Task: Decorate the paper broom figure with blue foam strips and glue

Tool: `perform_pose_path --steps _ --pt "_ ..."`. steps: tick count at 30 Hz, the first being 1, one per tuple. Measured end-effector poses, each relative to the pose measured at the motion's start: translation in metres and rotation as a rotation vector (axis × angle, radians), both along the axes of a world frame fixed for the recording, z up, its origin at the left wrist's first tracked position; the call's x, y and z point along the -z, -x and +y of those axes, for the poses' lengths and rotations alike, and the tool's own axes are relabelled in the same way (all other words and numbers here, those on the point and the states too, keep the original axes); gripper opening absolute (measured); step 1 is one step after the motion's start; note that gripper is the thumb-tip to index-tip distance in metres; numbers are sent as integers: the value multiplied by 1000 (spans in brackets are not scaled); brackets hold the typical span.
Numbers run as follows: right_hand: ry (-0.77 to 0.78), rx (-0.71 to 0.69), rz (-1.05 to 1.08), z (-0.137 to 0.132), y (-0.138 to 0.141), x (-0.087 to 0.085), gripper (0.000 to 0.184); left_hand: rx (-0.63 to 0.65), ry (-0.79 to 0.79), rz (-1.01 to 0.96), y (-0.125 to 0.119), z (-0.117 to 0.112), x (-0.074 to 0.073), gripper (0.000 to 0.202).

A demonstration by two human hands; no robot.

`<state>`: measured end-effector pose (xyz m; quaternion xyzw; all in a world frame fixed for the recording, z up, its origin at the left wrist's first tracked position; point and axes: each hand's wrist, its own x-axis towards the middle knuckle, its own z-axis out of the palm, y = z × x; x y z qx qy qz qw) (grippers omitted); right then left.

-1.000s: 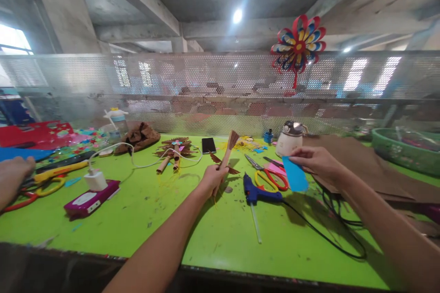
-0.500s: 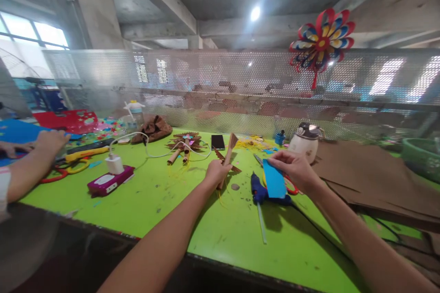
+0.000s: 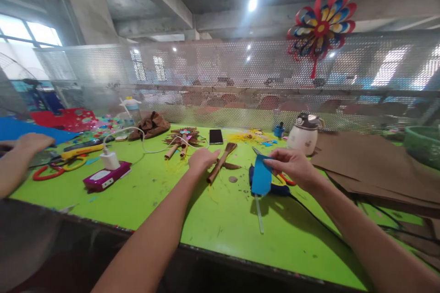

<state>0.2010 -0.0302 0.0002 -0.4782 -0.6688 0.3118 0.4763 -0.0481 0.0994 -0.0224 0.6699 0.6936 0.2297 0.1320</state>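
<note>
My right hand point(image 3: 290, 165) pinches a strip of blue paper point(image 3: 261, 175) by its upper corner, held over the glue gun point(image 3: 280, 189). A clear glue stick point(image 3: 259, 215) juts from the gun towards me. Scissors point(image 3: 286, 179) with red and yellow handles lie partly behind the blue paper. My left hand point(image 3: 203, 161) is open beside a rolled brown paper tube point(image 3: 220, 165) with a fringed end; its thumb stretches towards the tube and its other fingers are partly hidden. Across the tube lies a pointed brown paper piece point(image 3: 231, 165).
Farther back are several brown paper figures point(image 3: 184, 139), a phone point(image 3: 216, 136) and yellow scraps point(image 3: 252, 136). Left stand a purple power strip point(image 3: 106, 176) and a co-worker's hand point(image 3: 32, 144). Brown sheets point(image 3: 371, 169) and a white jug point(image 3: 302, 137) lie right. A cable point(image 3: 319, 215) trails rightward.
My left hand has let go of the brown paper tube and moved left; the tube now lies on the table. My right hand has shifted slightly left with the blue paper.
</note>
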Motion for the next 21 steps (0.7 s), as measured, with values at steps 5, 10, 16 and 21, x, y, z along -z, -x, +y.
perform_pose_path --steps 5,10,16,21 --pt "-9 88 -27 3 -1 2 33 -10 -60 87 5 -7 -13 53" --pt "-33 172 -37 9 -7 6 38 -20 -256 125 3 -20 -32 45" --pt "-37 214 -9 5 1 2 36 361 -346 -370 -21 -43 -35 29" --pt "-18 149 -46 3 10 5 34 842 85 -668 -49 -64 -14 35"
